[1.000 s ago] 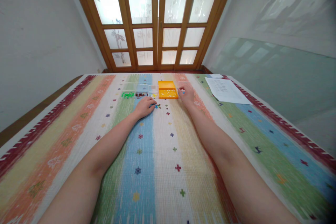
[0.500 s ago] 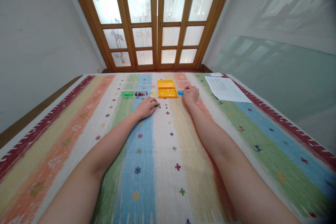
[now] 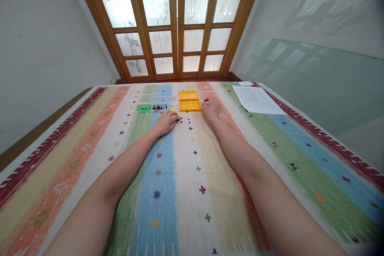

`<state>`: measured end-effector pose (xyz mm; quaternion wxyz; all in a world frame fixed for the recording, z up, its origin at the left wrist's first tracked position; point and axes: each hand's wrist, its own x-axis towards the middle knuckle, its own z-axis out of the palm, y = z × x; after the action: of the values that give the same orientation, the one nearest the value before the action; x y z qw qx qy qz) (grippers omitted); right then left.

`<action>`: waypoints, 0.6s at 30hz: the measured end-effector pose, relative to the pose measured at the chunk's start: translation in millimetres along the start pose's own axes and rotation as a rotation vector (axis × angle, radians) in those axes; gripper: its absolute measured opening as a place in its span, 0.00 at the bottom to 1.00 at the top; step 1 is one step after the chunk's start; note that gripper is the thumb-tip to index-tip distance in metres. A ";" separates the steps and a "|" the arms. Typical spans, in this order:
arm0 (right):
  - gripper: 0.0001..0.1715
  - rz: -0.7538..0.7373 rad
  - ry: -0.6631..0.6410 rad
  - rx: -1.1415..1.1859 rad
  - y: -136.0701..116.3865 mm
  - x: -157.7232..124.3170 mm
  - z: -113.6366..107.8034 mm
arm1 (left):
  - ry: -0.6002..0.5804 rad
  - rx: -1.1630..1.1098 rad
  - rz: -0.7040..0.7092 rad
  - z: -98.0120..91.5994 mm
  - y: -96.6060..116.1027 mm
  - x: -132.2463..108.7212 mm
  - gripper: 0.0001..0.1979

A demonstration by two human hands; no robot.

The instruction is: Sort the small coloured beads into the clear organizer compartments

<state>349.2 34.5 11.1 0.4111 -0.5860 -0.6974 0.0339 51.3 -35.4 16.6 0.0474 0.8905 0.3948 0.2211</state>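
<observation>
My left hand [image 3: 165, 122] rests palm down on the striped cloth [image 3: 186, 176], its fingers curled over a few small coloured pieces [image 3: 179, 119]. My right hand [image 3: 211, 107] lies just right of an orange box [image 3: 189, 101] holding small white bits, with its fingers bent near a small blue piece [image 3: 205, 104]. Left of the orange box stand clear little trays, one with green pieces [image 3: 144, 108], one with dark red pieces [image 3: 159, 107] and one with yellow pieces [image 3: 174, 108]. What either hand pinches is too small to make out.
A printed sheet of paper [image 3: 255, 99] lies at the far right of the cloth. Wooden doors with frosted panes [image 3: 177, 28] stand behind the table. A grey wall runs along the right side.
My right hand moved right to the blue pieces beside the orange box, then came back a little to the left. My left hand stayed over the loose pieces.
</observation>
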 end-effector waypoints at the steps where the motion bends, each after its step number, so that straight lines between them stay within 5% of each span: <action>1: 0.15 -0.026 -0.039 0.008 0.4 -3.0 -4.9 | -0.001 0.002 -0.003 -0.2 -0.3 -0.1 0.16; 9: 0.22 -0.117 -0.157 0.042 -3.0 -18.0 -28.3 | -0.016 -0.002 -0.024 -1.4 2.6 1.1 0.13; 18: 0.09 -0.031 -0.078 0.005 -22.1 -4.3 1.9 | 0.010 0.008 0.039 0.2 2.5 1.3 0.12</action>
<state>330.5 24.9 19.3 0.3857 -0.5724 -0.7217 0.0521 53.9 -36.2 17.6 0.0376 0.8971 0.3786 0.2247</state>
